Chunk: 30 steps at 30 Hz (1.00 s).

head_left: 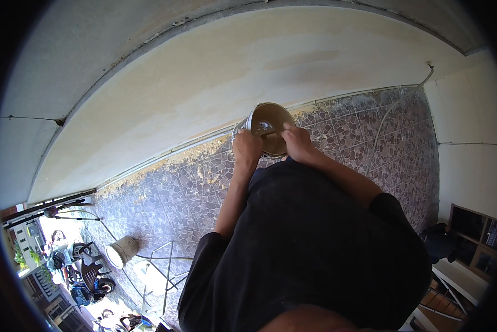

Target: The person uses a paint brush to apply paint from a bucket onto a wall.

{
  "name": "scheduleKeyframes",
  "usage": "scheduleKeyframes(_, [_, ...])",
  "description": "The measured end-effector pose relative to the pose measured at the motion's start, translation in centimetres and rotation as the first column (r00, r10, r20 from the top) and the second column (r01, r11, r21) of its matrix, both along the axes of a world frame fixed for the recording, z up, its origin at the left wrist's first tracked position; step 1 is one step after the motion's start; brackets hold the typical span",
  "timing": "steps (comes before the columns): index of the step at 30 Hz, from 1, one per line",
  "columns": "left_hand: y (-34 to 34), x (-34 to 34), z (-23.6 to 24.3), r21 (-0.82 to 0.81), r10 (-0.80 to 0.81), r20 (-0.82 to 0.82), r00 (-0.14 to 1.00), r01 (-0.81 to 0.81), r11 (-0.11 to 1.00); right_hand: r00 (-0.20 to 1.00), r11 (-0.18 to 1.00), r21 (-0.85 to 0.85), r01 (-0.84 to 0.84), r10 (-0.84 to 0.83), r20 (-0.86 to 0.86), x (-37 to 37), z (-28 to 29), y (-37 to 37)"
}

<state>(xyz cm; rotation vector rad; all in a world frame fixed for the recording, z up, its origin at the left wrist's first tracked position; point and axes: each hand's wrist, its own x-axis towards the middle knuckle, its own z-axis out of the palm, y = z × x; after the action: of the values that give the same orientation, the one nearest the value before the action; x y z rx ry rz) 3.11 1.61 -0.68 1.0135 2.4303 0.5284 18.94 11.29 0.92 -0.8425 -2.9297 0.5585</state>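
1. Head view: the open bucket (pixel 279 115) is in front of the person's black shirt (pixel 320 232), beside the foot of the cream wall (pixel 215 72); its mouth faces up toward the wearer, so the inside is exposed. Whether it rests on the tiled floor (pixel 342 138) or is lifted cannot be told.
2. Left hand (pixel 247 145): its fingers grasp the bucket's near left rim, probably to steady that side.
3. Right hand (pixel 297 138): its fingers curl over the bucket's right rim, opposite the other grip, a spacing that likely keeps the load balanced. Whether they also pinch the dark bar-like shape (pixel 268 134) across the mouth cannot be told.
4. Both forearms reach in close to the shirt, which probably spares the arms some strain.
5. Right of the bucket, a grey hose (pixel 382 123) runs down from the wall and over the tiles, seemingly left slack.
6. Well to the bucket's left and nearer the wearer are a second bucket (pixel 127 247), a metal-framed folding chair (pixel 168 260) and, farther out, a parked motorcycle (pixel 82 290).
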Motion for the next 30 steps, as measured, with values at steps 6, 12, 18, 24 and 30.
scheduleKeyframes(6, [-0.2,-0.1,-0.4,-0.009,-0.010,-0.020,1.000,0.010,1.000,0.999,0.999,-0.002,0.041,-0.041,-0.025,0.0,-0.4,0.3])
scheduleKeyframes(12, [-0.2,-0.1,-0.2,0.002,0.006,-0.023,1.000,-0.006,1.000,0.997,0.997,-0.071,0.021,-0.016,0.073,0.5,-0.3,0.2])
scheduleKeyframes(18, [-0.1,-0.5,-0.8,0.038,-0.012,-0.012,1.000,0.013,0.999,0.998,0.997,-0.075,0.027,-0.023,0.051,0.7,-0.4,0.4])
scheduleKeyframes(24, [0.1,-0.4,-0.1,-0.006,-0.039,-0.017,0.999,0.039,0.999,0.994,0.996,-0.024,0.092,-0.093,-0.062,0.9,-1.1,0.3])
scheduleKeyframes(30, [0.0,-0.3,-0.3,-0.037,-0.014,0.009,1.000,0.014,0.999,0.997,0.997,-0.036,0.075,-0.076,-0.030,0.8,-0.7,0.6])
